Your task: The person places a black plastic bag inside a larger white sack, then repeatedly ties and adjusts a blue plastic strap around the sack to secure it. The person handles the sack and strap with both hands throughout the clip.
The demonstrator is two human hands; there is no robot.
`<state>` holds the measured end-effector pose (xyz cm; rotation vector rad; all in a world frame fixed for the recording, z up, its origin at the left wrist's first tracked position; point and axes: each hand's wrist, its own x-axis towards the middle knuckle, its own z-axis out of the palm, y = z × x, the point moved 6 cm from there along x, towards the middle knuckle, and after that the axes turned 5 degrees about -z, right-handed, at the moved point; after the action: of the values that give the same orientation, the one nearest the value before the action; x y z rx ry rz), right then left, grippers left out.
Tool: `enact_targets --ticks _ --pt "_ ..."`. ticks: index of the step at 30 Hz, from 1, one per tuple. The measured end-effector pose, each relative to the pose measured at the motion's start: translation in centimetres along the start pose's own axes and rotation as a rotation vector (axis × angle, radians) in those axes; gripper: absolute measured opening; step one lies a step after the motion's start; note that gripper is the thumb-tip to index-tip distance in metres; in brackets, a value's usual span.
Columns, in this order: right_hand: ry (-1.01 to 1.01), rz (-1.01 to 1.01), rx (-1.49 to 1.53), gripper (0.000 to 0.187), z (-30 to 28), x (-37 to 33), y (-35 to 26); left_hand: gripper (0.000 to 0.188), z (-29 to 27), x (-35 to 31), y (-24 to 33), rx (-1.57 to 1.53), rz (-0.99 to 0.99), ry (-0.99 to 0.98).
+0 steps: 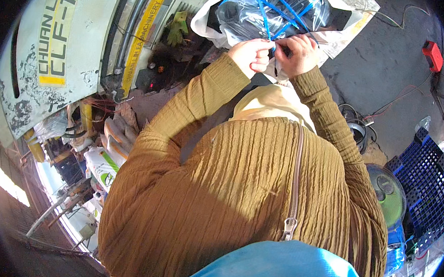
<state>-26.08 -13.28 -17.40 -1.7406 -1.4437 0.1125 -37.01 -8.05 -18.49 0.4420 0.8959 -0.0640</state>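
Note:
At the top of the head view lies a white sack (208, 20) holding a clear plastic bag of dark items (236, 17). Blue strapping cord (286, 7) crosses over its top. My left hand (252, 56) is closed at the near edge of the sack, thumb and finger pinching the blue cord. Right beside it, my right hand (298, 55) has its fingers curled on the same cord where the strands meet. The two hands almost touch. What exactly sits between the fingertips is partly hidden.
A large pale machine (57, 60) with a yellow strip stands on the left, a work glove (177, 28) near it. On the right are a red box (432, 56) on the floor, loose cables, a fan (389, 194) and a blue plastic pallet (424, 186). Filled sacks (101, 166) lie at lower left.

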Motion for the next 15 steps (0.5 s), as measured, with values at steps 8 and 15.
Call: enact_targets --ticks 8,15 --pt "0.044 -0.166 0.031 0.011 -1.8 -0.2 -1.2 0.019 -0.5 -0.3 0.0 -0.15 -0.02 -0.108" --pt "-0.127 -0.319 -0.255 0.01 -0.8 1.5 -2.7 0.019 -0.6 -1.6 0.3 -0.016 0.076 0.058"
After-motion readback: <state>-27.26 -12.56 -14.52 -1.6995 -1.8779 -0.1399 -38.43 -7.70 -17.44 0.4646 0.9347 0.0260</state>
